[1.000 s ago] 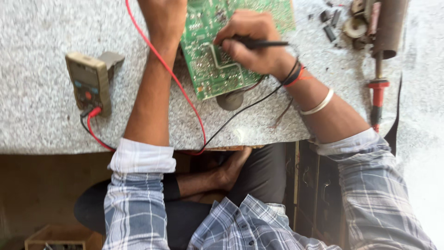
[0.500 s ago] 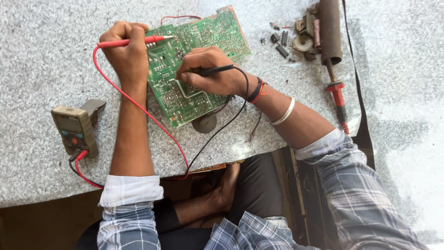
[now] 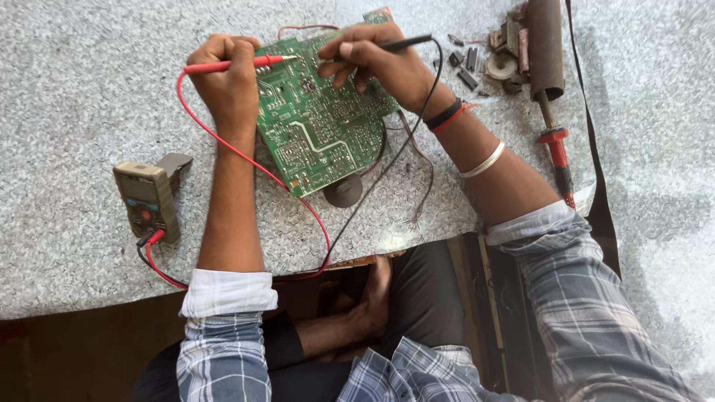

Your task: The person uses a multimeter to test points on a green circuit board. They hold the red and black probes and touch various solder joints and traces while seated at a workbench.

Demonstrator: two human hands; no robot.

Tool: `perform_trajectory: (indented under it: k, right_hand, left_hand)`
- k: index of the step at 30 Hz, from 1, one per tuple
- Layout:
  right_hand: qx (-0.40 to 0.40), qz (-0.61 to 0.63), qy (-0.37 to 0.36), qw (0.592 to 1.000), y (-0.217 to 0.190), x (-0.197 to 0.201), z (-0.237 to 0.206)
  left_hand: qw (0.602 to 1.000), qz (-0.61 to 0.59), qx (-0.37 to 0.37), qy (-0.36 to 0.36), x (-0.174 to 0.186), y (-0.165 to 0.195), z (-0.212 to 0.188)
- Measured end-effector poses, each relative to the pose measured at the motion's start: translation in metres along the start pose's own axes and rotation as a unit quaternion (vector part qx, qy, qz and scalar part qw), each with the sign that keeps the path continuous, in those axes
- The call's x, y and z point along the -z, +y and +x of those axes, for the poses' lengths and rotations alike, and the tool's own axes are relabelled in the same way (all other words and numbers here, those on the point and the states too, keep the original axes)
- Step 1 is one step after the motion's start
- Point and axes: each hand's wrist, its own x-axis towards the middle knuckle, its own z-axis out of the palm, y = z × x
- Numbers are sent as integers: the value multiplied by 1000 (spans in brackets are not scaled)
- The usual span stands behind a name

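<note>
Head view looks straight down on a green circuit board (image 3: pixel 320 123) lying solder side up on a speckled grey surface (image 3: pixel 74 74), tilted so its long axis runs from the near left corner toward the far right. All places below are told from this board.

The left hand (image 3: pixel 227 85) sits at the board's left edge, its grip closed round a red probe (image 3: pixel 231 65) that lies almost level, with the tip pointing right and touching the board's far left part. The right hand (image 3: pixel 372 63) rests over the board's far edge, its grip closed round a black probe (image 3: pixel 391 46), whose tip comes down on the board just right of the red tip. The two tips are near each other but apart; both hands are on the board, the left hand's probe reaching in from the side.

Left of the board, well apart, lies a multimeter (image 3: pixel 147 201), with a red lead (image 3: pixel 246 167) and a black lead (image 3: pixel 387 167) trailing from it along and under the board's near side. Right of the board lie small loose parts (image 3: pixel 465 71) and a soldering iron (image 3: pixel 555 134) with a red handle. A dark round piece (image 3: pixel 344 192) shows at the board's near edge.
</note>
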Motion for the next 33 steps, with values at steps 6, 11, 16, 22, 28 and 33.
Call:
perform_trajectory:
  k: [6, 11, 16, 22, 28, 33]
  right_hand:
    - [12, -33, 8, 999, 1, -23, 2]
    - [6, -53, 1, 999, -3, -28, -1]
    - [23, -56, -4, 998, -7, -33, -3]
    - [20, -54, -4, 998, -8, -30, -3]
    - [20, -51, -7, 998, -2, -17, -3]
    - [37, -35, -26, 998, 5, -2, -5]
  left_hand:
    - [1000, -7, -5, 5, 9, 5, -2]
    - [1000, -14, 1, 12, 15, 9, -5]
    - [1000, -10, -5, 13, 17, 13, -6]
    - [1000, 4, -10, 10, 15, 17, -4]
    - [1000, -1, -7, 2, 6, 16, -2]
    - [1000, 5, 0, -14, -5, 13, -2]
